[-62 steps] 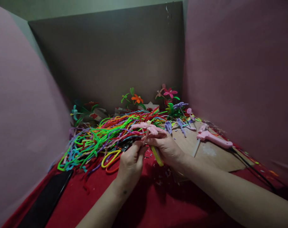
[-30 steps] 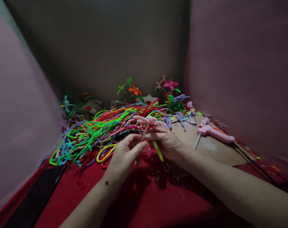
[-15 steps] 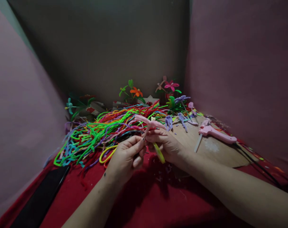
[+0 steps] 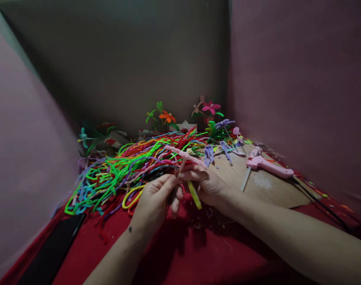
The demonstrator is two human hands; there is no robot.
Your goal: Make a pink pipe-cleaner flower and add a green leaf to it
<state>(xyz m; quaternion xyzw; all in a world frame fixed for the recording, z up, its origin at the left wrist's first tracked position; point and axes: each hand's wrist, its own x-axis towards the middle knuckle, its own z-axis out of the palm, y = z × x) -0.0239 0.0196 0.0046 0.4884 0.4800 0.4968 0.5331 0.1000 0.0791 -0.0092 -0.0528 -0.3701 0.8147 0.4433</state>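
Note:
Over the red cloth, my left hand (image 4: 159, 194) pinches the lower end of a pink pipe cleaner (image 4: 182, 151), thumb against fingers. My right hand (image 4: 202, 181) is closed on the same pipe cleaner, close by my left fingertips. The pink pieces form a rough T shape, with the crossbar slanting above both hands. Out from under my right palm hangs a yellow strip-like handle (image 4: 195, 196); the rest of that item is hidden, so its kind is unclear. Behind the hands spreads a tangled heap of colourful pipe cleaners (image 4: 115, 174).
A pink glue gun (image 4: 268, 164) rests on a brown board (image 4: 272, 194), its cord running right. Purple looped petals (image 4: 209, 154) lie at the board's far edge. Pipe-cleaner flowers (image 4: 167, 116) stand at the back. A long black object (image 4: 52, 249) lies front left on the red cloth (image 4: 109, 245).
My left hand has shifted slightly left and down along the pink pipe cleaner, and its fingers have changed position. The whole view has also moved a little. My right hand keeps its grip.

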